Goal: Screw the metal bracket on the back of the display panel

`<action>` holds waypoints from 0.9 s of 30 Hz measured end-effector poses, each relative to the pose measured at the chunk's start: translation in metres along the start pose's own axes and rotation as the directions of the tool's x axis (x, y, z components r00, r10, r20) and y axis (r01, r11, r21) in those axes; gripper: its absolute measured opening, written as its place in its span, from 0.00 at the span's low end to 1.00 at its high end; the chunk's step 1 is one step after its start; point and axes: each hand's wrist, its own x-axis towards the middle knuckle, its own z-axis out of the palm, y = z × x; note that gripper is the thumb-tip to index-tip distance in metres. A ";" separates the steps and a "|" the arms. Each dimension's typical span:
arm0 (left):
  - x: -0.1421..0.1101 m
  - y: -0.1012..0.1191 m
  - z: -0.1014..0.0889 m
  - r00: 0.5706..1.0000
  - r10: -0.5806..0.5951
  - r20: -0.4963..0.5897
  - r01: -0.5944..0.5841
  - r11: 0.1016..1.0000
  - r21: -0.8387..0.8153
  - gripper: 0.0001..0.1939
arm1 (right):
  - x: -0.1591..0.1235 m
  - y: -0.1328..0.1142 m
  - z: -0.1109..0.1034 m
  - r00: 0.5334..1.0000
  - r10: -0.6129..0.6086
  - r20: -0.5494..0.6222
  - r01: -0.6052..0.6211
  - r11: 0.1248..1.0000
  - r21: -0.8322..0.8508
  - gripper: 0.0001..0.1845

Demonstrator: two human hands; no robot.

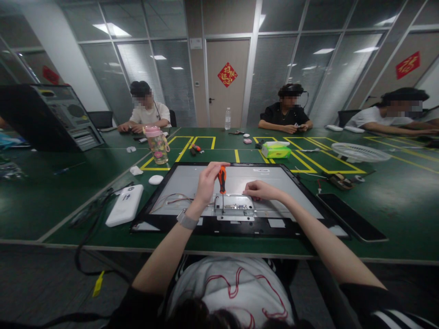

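Observation:
An orange and black screwdriver [222, 179] stands nearly upright, its shaft pointing down at the left part of a silver metal bracket [236, 201]. My left hand [207, 183] is closed on the top of its handle. At the bracket's upper right edge, my right hand [262, 189] has its fingers curled together; whatever they hold, if anything, is hidden. The bracket sits on the back of a flat display panel [284, 201] with a grey sheet and a black frame. Thin wires [173, 197] run across the panel to the left of the bracket.
On the green table [192, 244], a white power bank [125, 205] lies left of the panel and a black phone [351, 217] right. Beyond are a pink-lidded bottle [157, 145], a tissue pack [276, 149] and a white fan grille [360, 151]. Several people sit across.

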 end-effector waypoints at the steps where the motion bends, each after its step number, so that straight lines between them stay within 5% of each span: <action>1: 0.000 0.000 0.000 1.000 -0.007 0.025 0.008 0.999 -0.038 0.13 | 0.000 0.000 0.000 1.000 0.007 -0.002 -0.007 1.000 0.000 0.24; 3: 0.000 -0.001 0.000 0.998 -0.004 0.070 0.009 0.998 -0.066 0.13 | 0.000 0.000 0.000 1.000 0.013 -0.003 -0.013 1.000 0.001 0.25; 10: 0.000 -0.002 -0.001 0.995 0.099 -0.033 -0.093 0.985 0.143 0.07 | 0.001 0.000 0.000 1.000 -0.022 -0.003 0.022 1.000 0.008 0.25; 17: 0.001 -0.002 0.001 0.998 -0.014 0.066 0.020 0.997 -0.079 0.13 | -0.001 -0.002 0.000 1.000 -0.007 0.000 0.007 1.000 0.015 0.25; 23: 0.001 -0.004 0.001 0.998 0.059 0.021 -0.061 0.994 0.085 0.12 | -0.002 -0.003 0.000 1.000 -0.016 -0.004 0.016 1.000 0.001 0.25; 27: 0.002 -0.006 -0.001 0.999 0.030 0.025 -0.030 0.999 0.016 0.13 | -0.002 -0.002 0.000 1.000 -0.020 0.001 0.020 1.000 -0.001 0.24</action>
